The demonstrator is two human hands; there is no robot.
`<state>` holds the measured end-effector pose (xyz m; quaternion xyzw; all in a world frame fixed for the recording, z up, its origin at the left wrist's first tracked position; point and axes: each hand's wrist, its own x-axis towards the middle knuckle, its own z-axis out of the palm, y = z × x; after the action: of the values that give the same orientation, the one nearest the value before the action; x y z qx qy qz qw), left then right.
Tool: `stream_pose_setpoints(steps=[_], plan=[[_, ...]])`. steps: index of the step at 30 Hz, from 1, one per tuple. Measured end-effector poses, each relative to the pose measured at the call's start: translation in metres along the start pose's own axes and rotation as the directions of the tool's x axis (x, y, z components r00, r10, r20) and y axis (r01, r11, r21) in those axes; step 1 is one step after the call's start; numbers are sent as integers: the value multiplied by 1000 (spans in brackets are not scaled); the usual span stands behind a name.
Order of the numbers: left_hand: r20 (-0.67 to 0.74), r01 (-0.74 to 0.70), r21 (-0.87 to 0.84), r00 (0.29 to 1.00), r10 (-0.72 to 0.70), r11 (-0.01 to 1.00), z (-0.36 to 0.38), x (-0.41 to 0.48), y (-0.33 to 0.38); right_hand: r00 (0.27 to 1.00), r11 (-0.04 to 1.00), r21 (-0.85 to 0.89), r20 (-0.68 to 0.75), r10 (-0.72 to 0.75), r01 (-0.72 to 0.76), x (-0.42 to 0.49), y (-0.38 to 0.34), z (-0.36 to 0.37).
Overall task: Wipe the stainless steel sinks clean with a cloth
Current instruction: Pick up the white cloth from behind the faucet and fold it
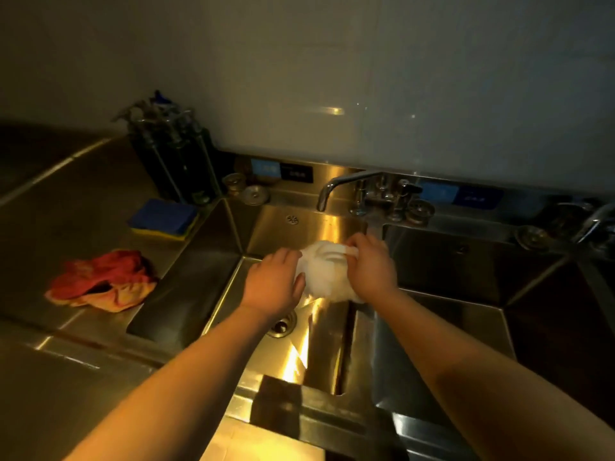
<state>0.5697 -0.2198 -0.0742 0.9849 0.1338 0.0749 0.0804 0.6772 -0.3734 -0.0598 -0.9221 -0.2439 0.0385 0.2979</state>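
Your left hand and right hand both gripped the white cloth above the steel sink (dim, yellow-lit room); a red rag lay on the table.

Both bare forearms reach forward from the near edge and converge on the white cloth, the left one from the near left and the right one from the near right. The left hand sits at the cloth's left side, back turned up, its fingers curled over the cloth's left edge and its thumb laid along the cloth's near side. The right hand is at the cloth's right side, a little farther away than the left, knuckles up, its curled fingers pinching the cloth's far right corner. Both wrists are nearly straight, and the cloth is bunched between the two hands.
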Motion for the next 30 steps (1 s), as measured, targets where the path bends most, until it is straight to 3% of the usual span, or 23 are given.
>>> stream_pose_setpoints(steps=[10, 30], plan=[[-7, -12, -23, 1000, 11, 1000, -9, -15, -63, 999, 999, -44, 18, 28, -27, -6, -55, 48], [2, 86, 9, 996, -86, 996, -24, 74, -137, 995, 998, 5, 66, -69, 69, 96, -112, 101]])
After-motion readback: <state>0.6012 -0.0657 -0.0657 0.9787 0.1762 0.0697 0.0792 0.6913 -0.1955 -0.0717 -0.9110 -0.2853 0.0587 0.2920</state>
